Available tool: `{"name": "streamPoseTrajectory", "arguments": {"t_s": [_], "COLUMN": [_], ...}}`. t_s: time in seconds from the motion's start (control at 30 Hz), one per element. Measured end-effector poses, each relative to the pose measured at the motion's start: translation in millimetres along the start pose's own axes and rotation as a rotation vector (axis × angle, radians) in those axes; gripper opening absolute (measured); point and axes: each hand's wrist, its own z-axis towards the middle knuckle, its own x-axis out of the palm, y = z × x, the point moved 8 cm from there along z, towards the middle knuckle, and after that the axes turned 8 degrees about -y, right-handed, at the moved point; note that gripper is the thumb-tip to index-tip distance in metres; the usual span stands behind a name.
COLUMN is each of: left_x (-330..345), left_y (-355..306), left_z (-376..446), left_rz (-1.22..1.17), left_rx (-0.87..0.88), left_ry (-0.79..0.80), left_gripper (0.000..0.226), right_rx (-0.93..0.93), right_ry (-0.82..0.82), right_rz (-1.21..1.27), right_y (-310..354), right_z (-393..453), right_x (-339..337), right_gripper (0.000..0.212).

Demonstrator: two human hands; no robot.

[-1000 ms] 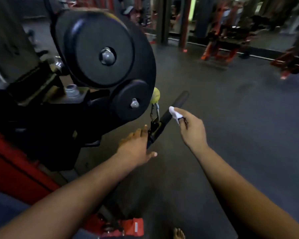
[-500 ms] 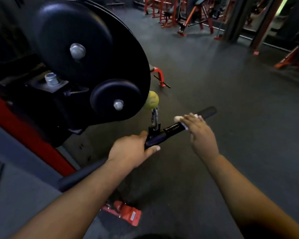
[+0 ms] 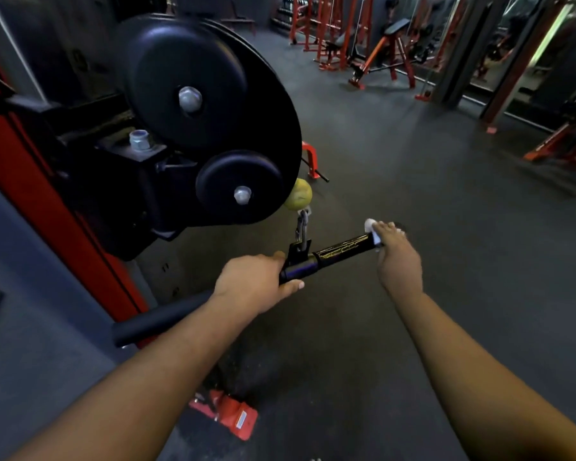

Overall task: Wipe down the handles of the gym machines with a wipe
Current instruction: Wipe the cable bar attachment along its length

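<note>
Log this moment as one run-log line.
left hand grips bar near clip | right hand presses wipe on bar's right grip end | left grip not yet wiped

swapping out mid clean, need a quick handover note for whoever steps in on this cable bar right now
Left hand: grips the bar just left of its centre clip, steadying it.
Right hand: holds the white wipe wrapped on the bar's right end.
Done: can't tell how much of the right grip is wiped.
Left: finish the right end, then the left grip and the other machines' handles.
</note>
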Motion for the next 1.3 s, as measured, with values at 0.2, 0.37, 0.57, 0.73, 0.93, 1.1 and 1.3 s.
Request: {"name": "streamPoseTrajectory", "arguments": {"t_s": [0.2, 0.37, 0.57, 0.73, 0.93, 1.1, 1.3], "left_x": [-1, -2, -2, -4, -1, 3, 2], "left_y": [-5, -6, -11, -6, -13, -13, -5], "left_z": [-3, -3, 0, -1, 0, 3, 4], "left_rz": [0.07, 0.045, 0.03, 0.023, 0.02, 0.022, 0.055], "left_rx": [-0.004, -0.008, -0.035, -0.061, -0.069, -0.093, -0.116], "left_ry": [-0.067, -0.036, -0.021, -0.023, -0.005, -0.009, -0.062], "left_gripper": [0.062, 0.066, 0.069, 0.067, 0.068, 0.068, 0.067], "right_rx": [-0.373, -0.186, -0.074, -0.359, -0.038, -0.134, -0.164], "right_ry": [0.12, 0.026, 0.022, 0.1, 0.065, 0.017, 0.036], "right_rz": [0.23, 0.064, 0.145, 0.259, 0.095, 0.33, 0.604], "right_y": [87, 7, 8, 63, -37, 40, 67], "right_z": [-59, 1, -5, -37, 28, -35, -43], "right_x": [20, -4, 10, 19, 5, 23, 2], "right_gripper": [0.05, 0.04, 0.05, 0.049, 0.043, 0.058, 0.05]}}
